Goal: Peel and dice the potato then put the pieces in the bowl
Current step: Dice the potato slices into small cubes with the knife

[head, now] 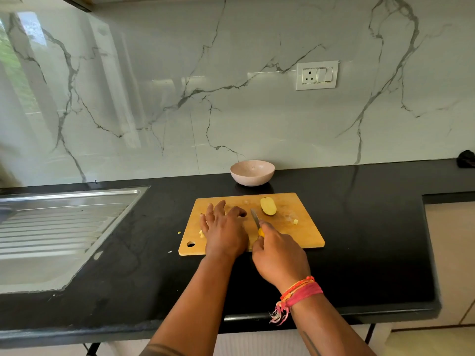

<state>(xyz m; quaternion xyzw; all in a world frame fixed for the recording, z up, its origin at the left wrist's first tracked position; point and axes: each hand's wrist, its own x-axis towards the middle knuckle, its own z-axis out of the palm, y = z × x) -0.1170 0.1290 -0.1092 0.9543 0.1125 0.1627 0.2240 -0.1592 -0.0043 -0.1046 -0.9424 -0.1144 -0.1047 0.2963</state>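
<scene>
No text, label, brand or number can be read anywhere in the picture. The wall socket plate (317,75) has only holes and switches, no print visible. The bowl (252,172), the cutting board (303,227) and the knife (256,220) show no marking either.

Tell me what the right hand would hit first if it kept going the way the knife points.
Probably the potato half. The right hand holds the knife with its blade aimed up the board, slightly left. The potato lies just right of that line, so it might slip past towards the bowl; depth is unclear.
</scene>
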